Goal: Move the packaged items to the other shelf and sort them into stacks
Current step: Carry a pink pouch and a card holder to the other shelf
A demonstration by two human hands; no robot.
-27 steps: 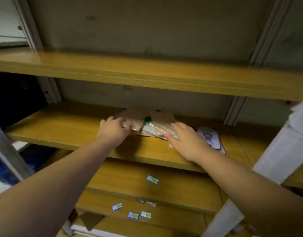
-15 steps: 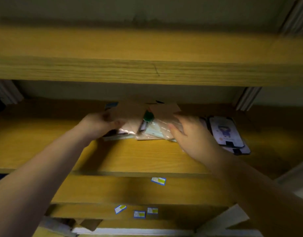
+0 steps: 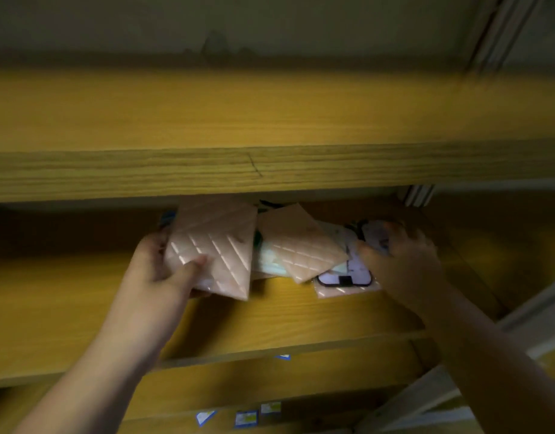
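A loose pile of flat packaged items lies on the middle wooden shelf (image 3: pixel 82 308). My left hand (image 3: pixel 157 274) grips a pink packet with diagonal stripes (image 3: pixel 216 245), thumb on top, lifted at the pile's left side. A second pink packet (image 3: pixel 298 242) rests tilted on a pale green packet (image 3: pixel 266 261). To the right lies a packet with a dark-framed phone case (image 3: pixel 345 278). My right hand (image 3: pixel 404 258) is curled over the packets at the pile's right end; whether it grips them is unclear.
The upper shelf board (image 3: pixel 269 126) overhangs the pile closely and hides its back. Several small blue and white cards (image 3: pixel 244 418) lie on the lower shelves. A pale slanted post (image 3: pixel 457 386) crosses the lower right. A white upright (image 3: pixel 420 195) stands behind at the right.
The view has moved closer and lower under the upper shelf. My left hand has taken hold of the striped pink packet and lifted it. My right hand shifted right onto the phone-case packets.
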